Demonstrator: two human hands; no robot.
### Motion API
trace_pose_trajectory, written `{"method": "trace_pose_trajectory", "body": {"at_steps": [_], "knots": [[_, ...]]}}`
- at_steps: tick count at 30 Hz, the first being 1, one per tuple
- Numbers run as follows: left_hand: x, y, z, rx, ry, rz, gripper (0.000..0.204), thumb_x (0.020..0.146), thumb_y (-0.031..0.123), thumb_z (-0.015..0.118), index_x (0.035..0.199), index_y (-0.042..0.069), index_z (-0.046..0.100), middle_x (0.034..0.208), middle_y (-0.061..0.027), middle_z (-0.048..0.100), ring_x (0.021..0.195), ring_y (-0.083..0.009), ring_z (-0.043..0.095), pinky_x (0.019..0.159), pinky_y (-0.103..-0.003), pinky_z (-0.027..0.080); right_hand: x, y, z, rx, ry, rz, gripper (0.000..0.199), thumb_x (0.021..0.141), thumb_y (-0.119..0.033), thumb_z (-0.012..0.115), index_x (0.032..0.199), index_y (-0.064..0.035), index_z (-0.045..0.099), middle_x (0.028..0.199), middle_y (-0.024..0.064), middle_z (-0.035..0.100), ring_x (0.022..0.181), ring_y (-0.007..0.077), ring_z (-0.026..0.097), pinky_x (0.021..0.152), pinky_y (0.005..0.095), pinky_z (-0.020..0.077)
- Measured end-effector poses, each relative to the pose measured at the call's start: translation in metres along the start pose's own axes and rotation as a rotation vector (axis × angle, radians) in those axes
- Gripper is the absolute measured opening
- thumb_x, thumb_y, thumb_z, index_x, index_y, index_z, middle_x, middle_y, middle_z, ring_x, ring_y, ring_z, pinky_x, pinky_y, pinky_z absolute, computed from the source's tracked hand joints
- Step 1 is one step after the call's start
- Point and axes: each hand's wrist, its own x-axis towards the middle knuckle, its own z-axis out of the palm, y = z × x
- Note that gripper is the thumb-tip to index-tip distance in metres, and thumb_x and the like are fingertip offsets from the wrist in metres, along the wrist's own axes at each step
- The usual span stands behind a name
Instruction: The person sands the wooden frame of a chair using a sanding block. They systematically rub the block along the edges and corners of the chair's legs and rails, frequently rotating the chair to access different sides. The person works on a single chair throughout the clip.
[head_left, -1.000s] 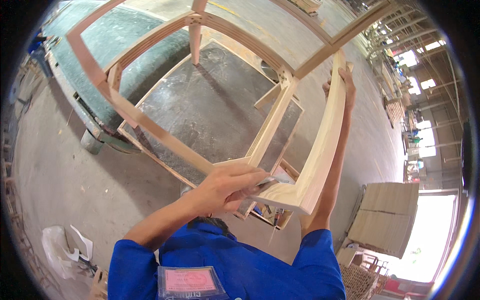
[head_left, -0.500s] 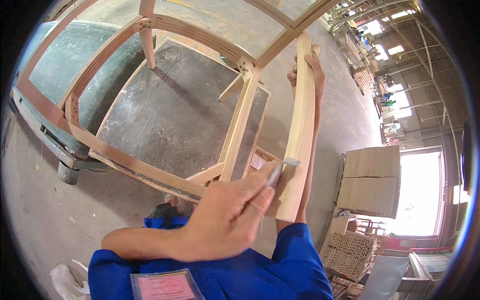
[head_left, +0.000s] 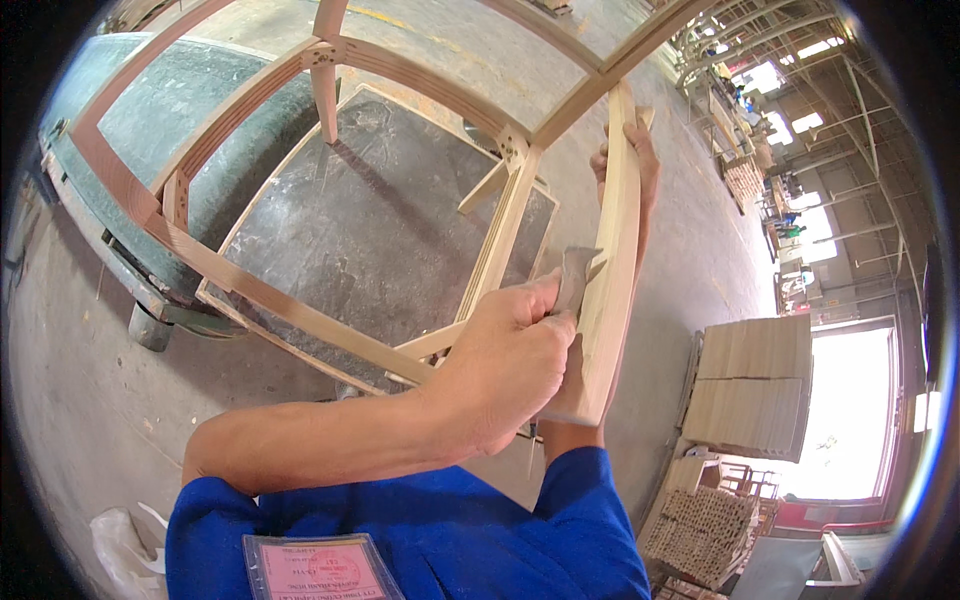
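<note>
- Wooden frame (head_left: pixel 514 208) over the dark-topped table (head_left: pixel 350 240), its outer rail (head_left: pixel 614 230) jutting past the table's edge above floor (head_left: pixel 690 270)
- Left hand (head_left: pixel 512 348) pinching a grey sheet (head_left: pixel 573 282) at that rail's edge
- Right hand (head_left: pixel 649 170) clasping its far end

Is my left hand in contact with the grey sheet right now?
Touching. The head view shows the left hand closed on the grey sheet, whose upper end sticks out of the grip.
</note>
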Motion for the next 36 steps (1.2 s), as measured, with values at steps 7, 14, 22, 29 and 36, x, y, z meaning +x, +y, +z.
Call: {"method": "trace_pose_trajectory", "body": {"at_steps": [7,14,22,29,36], "knots": [[0.050,0.016,-0.006,0.183,0.063,0.081,0.023,0.098,0.007,0.049,0.115,-0.001,0.062,0.106,-0.0095,0.064,0.097,-0.0196,0.064,0.086,-0.038,0.053,-0.002,-0.007,0.020,-0.043,0.021,0.005,0.070,0.087,-0.024,0.061,0.149,-0.0027,0.039,0.087,0.0084,0.056,0.063,0.0172,0.057,0.055,0.0310,0.0498],[0.067,0.029,0.014,0.171,0.130,0.046,0.019,0.094,0.011,0.056,0.106,-0.002,0.062,0.093,-0.0142,0.064,0.093,-0.0272,0.066,0.075,-0.042,0.052,0.001,-0.005,-0.004,-0.071,0.056,-0.027,0.071,0.085,-0.028,0.063,0.149,-0.0024,0.044,0.090,0.0064,0.059,0.069,0.0151,0.058,0.059,0.0305,0.0497],[0.046,-0.001,0.005,0.233,0.000,0.132,0.026,0.095,0.006,0.048,0.115,0.001,0.064,0.103,-0.0098,0.070,0.092,-0.0216,0.069,0.082,-0.036,0.056,0.003,0.007,-0.019,-0.125,0.087,-0.215,0.064,0.086,-0.023,0.064,0.144,0.0004,0.049,0.111,0.0115,0.062,0.085,0.0174,0.063,0.073,0.0296,0.0511],[0.140,0.058,-0.043,0.892,0.203,0.432,0.026,0.092,0.012,0.059,0.114,0.001,0.066,0.101,-0.0103,0.069,0.088,-0.0183,0.066,0.080,-0.031,0.054,-0.027,-0.010,0.046,0.210,-0.062,-0.033,0.058,0.085,-0.013,0.067,0.139,0.0004,0.050,0.092,0.0091,0.063,0.068,0.0172,0.063,0.057,0.0293,0.0502],[0.030,0.048,0.064,1.556,0.448,1.419,0.022,0.098,0.009,0.053,0.113,-0.001,0.066,0.080,-0.0083,0.066,0.068,-0.0091,0.059,0.060,-0.025,0.047,-0.006,-0.010,-0.005,0.255,-0.073,-0.054,0.059,0.083,-0.012,0.070,0.137,-0.0017,0.050,0.077,0.0033,0.054,0.056,0.0103,0.053,0.040,0.0263,0.0362]]}}
